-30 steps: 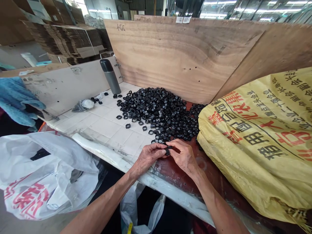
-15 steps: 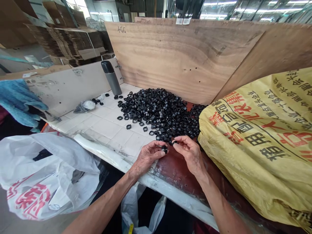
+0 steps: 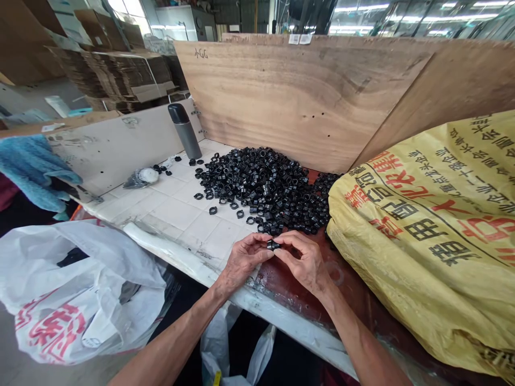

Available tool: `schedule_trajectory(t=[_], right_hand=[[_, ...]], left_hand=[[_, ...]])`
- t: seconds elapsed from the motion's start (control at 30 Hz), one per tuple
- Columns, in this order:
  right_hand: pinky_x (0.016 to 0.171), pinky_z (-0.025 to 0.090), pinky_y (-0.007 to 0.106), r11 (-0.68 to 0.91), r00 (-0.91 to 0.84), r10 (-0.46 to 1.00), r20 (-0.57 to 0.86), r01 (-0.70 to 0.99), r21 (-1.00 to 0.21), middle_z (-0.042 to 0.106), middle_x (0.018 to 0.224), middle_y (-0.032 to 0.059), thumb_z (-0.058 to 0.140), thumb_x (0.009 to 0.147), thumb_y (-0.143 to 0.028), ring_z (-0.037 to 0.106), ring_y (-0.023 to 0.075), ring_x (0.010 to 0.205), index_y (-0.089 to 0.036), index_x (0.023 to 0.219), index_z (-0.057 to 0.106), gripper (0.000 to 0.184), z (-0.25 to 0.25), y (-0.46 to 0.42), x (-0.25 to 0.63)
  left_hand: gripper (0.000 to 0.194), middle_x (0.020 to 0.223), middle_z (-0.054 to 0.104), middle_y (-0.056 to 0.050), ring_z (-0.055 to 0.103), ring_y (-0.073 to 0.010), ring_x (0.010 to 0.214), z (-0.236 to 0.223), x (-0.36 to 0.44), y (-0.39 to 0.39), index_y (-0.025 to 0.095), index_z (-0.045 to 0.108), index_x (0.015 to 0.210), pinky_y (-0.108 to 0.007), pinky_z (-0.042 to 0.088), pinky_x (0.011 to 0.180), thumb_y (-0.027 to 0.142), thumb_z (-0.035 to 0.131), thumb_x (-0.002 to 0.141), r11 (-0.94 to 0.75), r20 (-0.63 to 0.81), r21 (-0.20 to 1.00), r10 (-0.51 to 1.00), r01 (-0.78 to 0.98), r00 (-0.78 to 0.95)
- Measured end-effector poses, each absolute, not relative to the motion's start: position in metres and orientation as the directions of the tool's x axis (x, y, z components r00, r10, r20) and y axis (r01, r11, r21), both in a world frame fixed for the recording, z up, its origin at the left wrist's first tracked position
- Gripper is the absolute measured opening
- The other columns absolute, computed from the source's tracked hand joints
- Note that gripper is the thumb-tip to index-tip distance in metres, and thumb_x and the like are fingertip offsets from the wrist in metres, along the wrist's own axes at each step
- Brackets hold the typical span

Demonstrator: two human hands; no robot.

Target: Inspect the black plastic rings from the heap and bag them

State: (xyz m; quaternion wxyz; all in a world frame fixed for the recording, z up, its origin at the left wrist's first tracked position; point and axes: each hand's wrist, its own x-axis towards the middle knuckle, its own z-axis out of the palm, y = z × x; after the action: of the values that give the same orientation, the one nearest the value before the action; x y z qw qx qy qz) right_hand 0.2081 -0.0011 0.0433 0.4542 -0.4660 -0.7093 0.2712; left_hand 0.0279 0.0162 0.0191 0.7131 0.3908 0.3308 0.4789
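My left hand point(image 3: 242, 261) pinches a small black plastic ring point(image 3: 273, 245) between thumb and fingertips. From the other side, the thumb and fingertips of my right hand point(image 3: 304, 261) close on black plastic at the same spot. The two hands meet there, over the front of the table; whether one ring or two lie between the fingers is hard to make out. Just beyond the fingertips spreads a large heap of similar black rings point(image 3: 257, 185), with several loose ones point(image 3: 213, 210) on the pale tiled surface at its left.
A yellow woven sack point(image 3: 426, 230) bulges over the table's right side. Wooden boards point(image 3: 306, 102) wall the back. A grey flask point(image 3: 186, 134) stands at the back left, near a small clear bag point(image 3: 140, 177). White plastic bags point(image 3: 120, 257) hang at the front left.
My right hand has moved left, bringing the black ring in its fingers against the one in my left hand. The left hand has stayed nearly in place.
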Motion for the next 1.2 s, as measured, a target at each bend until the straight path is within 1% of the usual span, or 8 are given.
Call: schedule_trajectory(t=[0.1,0.27,0.4,0.6,0.83,0.93,1.07,1.2], right_hand=[[0.089,0.052,0.034,0.434,-0.156,0.899,0.41,0.438,-0.787,0.068,0.102,0.0059,0.065,0.09,-0.02,0.064,0.0219,0.099,-0.024,0.102,0.073,0.015,0.043,-0.001,0.208],[0.076,0.052,0.031,0.396,-0.137,0.916,0.378,0.463,-0.793,0.07,0.092,0.003,0.066,0.088,-0.02,0.065,0.0193,0.083,-0.024,0.098,0.071,0.012,0.041,0.0,0.208],[0.084,0.052,0.033,0.404,-0.153,0.914,0.377,0.458,-0.792,0.069,0.096,0.004,0.064,0.088,-0.019,0.065,0.0212,0.092,-0.024,0.097,0.071,0.013,0.041,0.0,0.209],[0.071,0.053,0.028,0.273,-0.139,0.961,0.239,0.338,-0.901,0.067,0.103,0.0046,0.064,0.087,-0.022,0.064,0.0185,0.085,-0.025,0.104,0.073,0.019,0.041,0.0,0.21],[0.076,0.055,0.029,0.188,-0.124,0.979,0.161,0.254,-0.949,0.064,0.104,0.0034,0.063,0.088,-0.024,0.062,0.0169,0.085,-0.026,0.113,0.07,0.026,0.044,0.0,0.21],[0.077,0.055,0.029,0.172,-0.146,0.979,0.142,0.217,-0.961,0.063,0.106,0.004,0.062,0.088,-0.027,0.063,0.0181,0.089,-0.025,0.105,0.071,0.02,0.044,0.0,0.21],[0.076,0.057,0.031,0.089,-0.128,0.989,0.07,0.15,-0.985,0.069,0.095,0.0036,0.068,0.085,-0.031,0.067,0.0202,0.087,-0.023,0.101,0.065,0.018,0.038,0.001,0.21],[0.086,0.057,0.036,0.138,-0.045,0.99,0.132,0.168,-0.976,0.072,0.1,0.0065,0.071,0.083,-0.032,0.069,0.0227,0.093,-0.022,0.093,0.066,0.015,0.035,0.001,0.21]], left_hand=[[0.033,0.09,0.074,-0.002,0.067,-0.0133,0.079,0.023,0.03,0.015,0.017,0.073,0.097,-0.026,0.053,0.081,0.02,0.087,0.068,0.228,-0.103,0.884,0.947,-0.408,0.306],[0.03,0.098,0.073,-0.002,0.068,-0.0157,0.086,0.027,0.032,0.013,0.018,0.075,0.092,-0.029,0.054,0.086,0.02,0.088,0.065,0.172,-0.064,0.9,0.961,-0.399,0.27],[0.029,0.1,0.071,-0.002,0.067,-0.0157,0.087,0.024,0.032,0.013,0.018,0.075,0.09,-0.029,0.054,0.085,0.021,0.088,0.065,0.155,-0.049,0.905,0.963,-0.396,0.266],[0.03,0.09,0.071,0.0,0.064,-0.0119,0.079,0.025,0.031,0.013,0.018,0.073,0.095,-0.024,0.051,0.079,0.02,0.086,0.068,0.207,-0.084,0.879,0.954,-0.43,0.289],[0.029,0.092,0.071,-0.001,0.064,-0.0124,0.08,0.029,0.031,0.013,0.017,0.074,0.094,-0.025,0.051,0.079,0.018,0.086,0.068,0.187,-0.061,0.882,0.955,-0.433,0.289],[0.029,0.084,0.071,0.0,0.063,-0.0108,0.075,0.029,0.031,0.013,0.017,0.073,0.096,-0.023,0.05,0.076,0.018,0.085,0.069,0.212,-0.078,0.875,0.949,-0.436,0.306],[0.03,0.085,0.072,-0.001,0.064,-0.0114,0.076,0.031,0.03,0.012,0.016,0.072,0.097,-0.024,0.051,0.076,0.019,0.085,0.07,0.216,-0.077,0.862,0.95,-0.458,0.302],[0.03,0.089,0.073,-0.002,0.065,-0.0121,0.078,0.03,0.03,0.012,0.016,0.072,0.095,-0.024,0.051,0.077,0.019,0.086,0.069,0.215,-0.078,0.862,0.951,-0.458,0.3]])
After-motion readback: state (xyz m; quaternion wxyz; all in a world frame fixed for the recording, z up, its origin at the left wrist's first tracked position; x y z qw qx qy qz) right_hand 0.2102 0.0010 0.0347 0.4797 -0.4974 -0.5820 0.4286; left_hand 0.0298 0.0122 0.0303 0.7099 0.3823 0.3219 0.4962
